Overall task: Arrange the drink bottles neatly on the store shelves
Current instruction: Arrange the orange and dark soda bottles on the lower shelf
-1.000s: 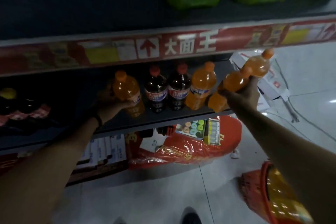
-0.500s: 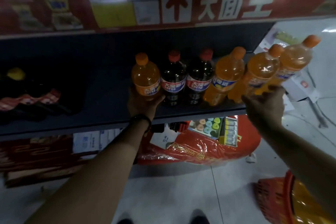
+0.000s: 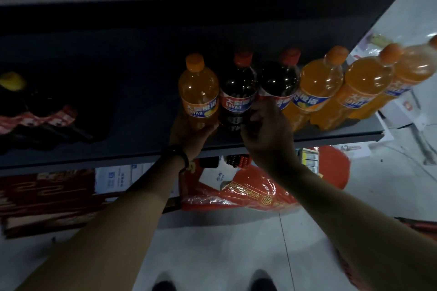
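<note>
The left hand (image 3: pixel 189 134) is holding its grip closed round the base of the leftmost orange bottle (image 3: pixel 198 87), which is standing on the shelf (image 3: pixel 307 139) at the centre of the frame and touching the first dark bottle (image 3: pixel 238 85) on its right. The right hand (image 3: pixel 267 134) is curling its grip round the lower part of the second dark bottle (image 3: pixel 279 80), and three more orange bottles (image 3: pixel 319 82) are standing in a row toward the right edge.
</note>
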`<action>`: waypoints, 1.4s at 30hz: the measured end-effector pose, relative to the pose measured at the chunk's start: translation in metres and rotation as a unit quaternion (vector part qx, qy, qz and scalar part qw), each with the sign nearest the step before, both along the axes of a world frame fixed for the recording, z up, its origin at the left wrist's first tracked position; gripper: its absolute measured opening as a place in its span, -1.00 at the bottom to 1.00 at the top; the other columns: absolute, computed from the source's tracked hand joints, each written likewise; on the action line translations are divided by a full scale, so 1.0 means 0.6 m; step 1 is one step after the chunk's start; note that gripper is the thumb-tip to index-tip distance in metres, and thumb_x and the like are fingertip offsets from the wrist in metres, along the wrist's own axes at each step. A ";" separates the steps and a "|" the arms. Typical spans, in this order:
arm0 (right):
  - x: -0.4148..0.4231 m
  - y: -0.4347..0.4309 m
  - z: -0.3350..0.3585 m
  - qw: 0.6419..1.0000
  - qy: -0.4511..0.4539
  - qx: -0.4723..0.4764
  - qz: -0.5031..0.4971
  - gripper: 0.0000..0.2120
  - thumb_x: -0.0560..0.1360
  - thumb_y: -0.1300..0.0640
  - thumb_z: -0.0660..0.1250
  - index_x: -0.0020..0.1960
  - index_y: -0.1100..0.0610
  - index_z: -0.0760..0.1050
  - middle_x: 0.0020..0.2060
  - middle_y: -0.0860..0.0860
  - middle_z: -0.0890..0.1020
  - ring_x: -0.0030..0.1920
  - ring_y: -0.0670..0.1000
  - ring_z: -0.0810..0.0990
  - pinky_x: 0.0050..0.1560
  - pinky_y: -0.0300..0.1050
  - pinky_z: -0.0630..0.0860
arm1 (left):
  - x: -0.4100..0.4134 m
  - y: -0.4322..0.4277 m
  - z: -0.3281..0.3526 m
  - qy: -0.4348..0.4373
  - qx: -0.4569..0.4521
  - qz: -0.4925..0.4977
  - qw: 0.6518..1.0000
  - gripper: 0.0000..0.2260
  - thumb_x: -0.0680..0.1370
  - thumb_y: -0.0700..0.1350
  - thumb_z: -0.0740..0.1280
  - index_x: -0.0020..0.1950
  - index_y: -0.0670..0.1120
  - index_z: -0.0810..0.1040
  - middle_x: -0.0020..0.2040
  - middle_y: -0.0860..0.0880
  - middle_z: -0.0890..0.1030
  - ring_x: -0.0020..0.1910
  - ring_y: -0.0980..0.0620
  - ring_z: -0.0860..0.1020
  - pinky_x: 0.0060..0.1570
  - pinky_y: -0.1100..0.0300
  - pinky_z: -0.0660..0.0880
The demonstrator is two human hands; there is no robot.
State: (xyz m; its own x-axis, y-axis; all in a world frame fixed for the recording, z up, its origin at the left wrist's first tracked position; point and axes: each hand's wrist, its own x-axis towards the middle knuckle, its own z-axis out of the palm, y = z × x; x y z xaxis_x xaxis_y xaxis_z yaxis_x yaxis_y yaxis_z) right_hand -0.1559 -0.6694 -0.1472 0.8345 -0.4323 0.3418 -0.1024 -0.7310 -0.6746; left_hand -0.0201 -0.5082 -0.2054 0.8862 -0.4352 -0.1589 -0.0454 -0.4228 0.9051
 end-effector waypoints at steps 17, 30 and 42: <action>-0.034 0.015 0.056 0.989 0.083 0.104 0.066 -0.21 0.40 -0.32 0.47 0.42 0.12 0.32 0.25 0.02 0.61 0.17 -0.04 0.66 0.06 -0.18 0.66 | -0.117 0.024 0.056 -0.013 -0.001 0.013 1.000 -0.28 0.38 0.28 0.49 0.47 0.06 0.43 0.32 0.09 0.60 0.31 0.13 0.56 0.29 0.06 0.54; -0.151 -0.105 0.095 0.972 0.097 0.201 -0.066 -0.06 0.24 -0.34 0.63 0.50 -0.15 0.33 0.28 -0.16 0.63 0.24 -0.05 0.66 0.22 0.06 0.66 | -0.115 -0.081 0.145 -0.114 -0.038 -0.034 0.992 -0.33 0.35 -0.01 0.65 0.35 0.02 0.40 0.25 0.09 0.52 0.21 0.26 0.52 0.13 0.34 0.52; -0.180 -0.104 0.072 0.958 0.089 0.252 -0.105 -0.07 0.27 -0.11 0.68 0.54 -0.07 0.33 0.29 -0.15 0.60 0.13 -0.21 0.58 0.12 -0.36 0.49 | -0.032 -0.118 0.127 -0.081 -0.007 0.032 0.996 -0.10 0.34 -0.07 0.68 0.55 -0.05 0.26 0.45 0.03 0.49 0.43 0.03 0.47 0.38 0.15 0.39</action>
State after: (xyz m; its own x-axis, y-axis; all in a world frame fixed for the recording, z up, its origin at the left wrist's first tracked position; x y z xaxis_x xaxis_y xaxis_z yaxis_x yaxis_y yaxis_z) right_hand -0.2641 -0.7317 -0.1040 0.7363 -0.6700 -0.0946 -0.3585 -0.2677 -0.8943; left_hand -0.0395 -0.5791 -0.1291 0.9258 -0.3780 -0.0060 -0.1643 -0.4166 0.8941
